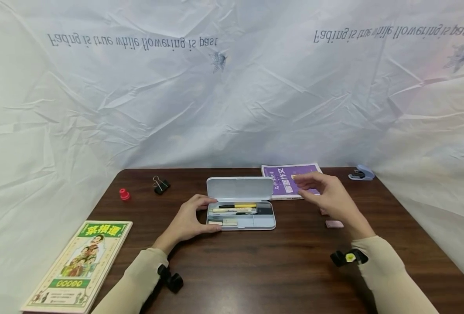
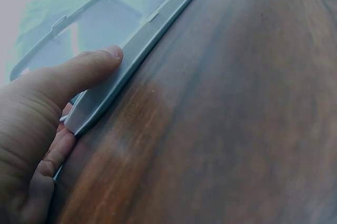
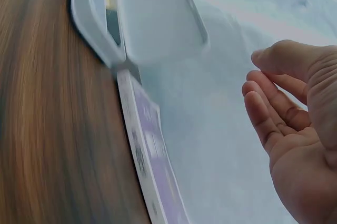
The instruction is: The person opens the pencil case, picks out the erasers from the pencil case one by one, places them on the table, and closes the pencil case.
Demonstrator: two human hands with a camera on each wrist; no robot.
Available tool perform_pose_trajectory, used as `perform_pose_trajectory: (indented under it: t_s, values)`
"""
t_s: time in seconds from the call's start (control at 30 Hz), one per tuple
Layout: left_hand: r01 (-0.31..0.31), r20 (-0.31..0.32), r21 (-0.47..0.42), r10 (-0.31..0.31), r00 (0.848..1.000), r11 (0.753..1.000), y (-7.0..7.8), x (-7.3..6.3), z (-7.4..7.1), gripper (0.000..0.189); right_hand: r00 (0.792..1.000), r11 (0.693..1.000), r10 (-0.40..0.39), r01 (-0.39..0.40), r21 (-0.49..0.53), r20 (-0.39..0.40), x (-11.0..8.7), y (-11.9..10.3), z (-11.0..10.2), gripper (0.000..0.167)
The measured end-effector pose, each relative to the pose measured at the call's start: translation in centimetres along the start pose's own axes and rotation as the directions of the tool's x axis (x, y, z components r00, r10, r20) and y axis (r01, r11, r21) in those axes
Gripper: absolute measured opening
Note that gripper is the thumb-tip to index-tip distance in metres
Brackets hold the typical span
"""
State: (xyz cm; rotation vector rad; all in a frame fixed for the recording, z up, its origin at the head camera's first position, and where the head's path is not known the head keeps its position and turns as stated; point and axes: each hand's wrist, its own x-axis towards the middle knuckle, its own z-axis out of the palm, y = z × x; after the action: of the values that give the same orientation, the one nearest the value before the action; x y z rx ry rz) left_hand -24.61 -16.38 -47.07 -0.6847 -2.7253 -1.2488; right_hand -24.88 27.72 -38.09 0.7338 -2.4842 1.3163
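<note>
A pale grey pencil case point(image 1: 240, 189) lies on the dark wooden table with its lid raised. Inside are a yellow and black pen point(image 1: 237, 206), a pale yellow pen point(image 1: 232, 210), a black block point(image 1: 264, 210) and small whitish pieces point(image 1: 230, 222) in the front compartment. My left hand point(image 1: 189, 218) grips the case's left end, thumb on the front edge point(image 2: 100, 84) and fingers around the side. Raised above the table to the right of the case, my right hand point(image 1: 330, 194) holds nothing, its fingers loosely bent.
Behind my right hand lies a purple book point(image 1: 288, 187). A pink eraser point(image 1: 334, 224) sits below that hand, with a blue stapler point(image 1: 361, 173) at the back right. To the left are a black binder clip point(image 1: 162, 186), a red object point(image 1: 124, 194) and a green-and-cream book point(image 1: 79, 261).
</note>
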Motion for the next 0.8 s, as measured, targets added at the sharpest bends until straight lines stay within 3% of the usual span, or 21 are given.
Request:
perform_pose_trajectory:
  t_s: [0.17, 0.3, 0.5, 0.8]
  values:
    - [0.005, -0.002, 0.002, -0.005, 1.000, 1.000, 0.1, 0.2, 0.0, 0.079, 0.996, 0.994, -0.069, 0.063, 0.091, 0.065, 1.8, -0.5, 3.1, 0.031]
    - [-0.001, 0.001, 0.000, 0.001, 1.000, 1.000, 0.1, 0.2, 0.1, 0.079, 0.987, 0.994, -0.088, 0.078, 0.074, 0.134, 2.6, -0.5, 5.5, 0.031]
    - [0.002, 0.000, -0.003, -0.002, 1.000, 1.000, 0.0, 0.0, 0.1, 0.080, 0.969, 0.990, -0.106, 0.124, -0.067, 0.225, 2.4, 0.0, 7.9, 0.032]
    - [0.000, -0.005, 0.014, 0.000, 1.000, 1.000, -0.1, 0.1, 0.1, 0.079, 0.931, 0.947, -0.108, 0.203, -0.249, 0.348, 2.3, 0.7, 9.1, 0.024]
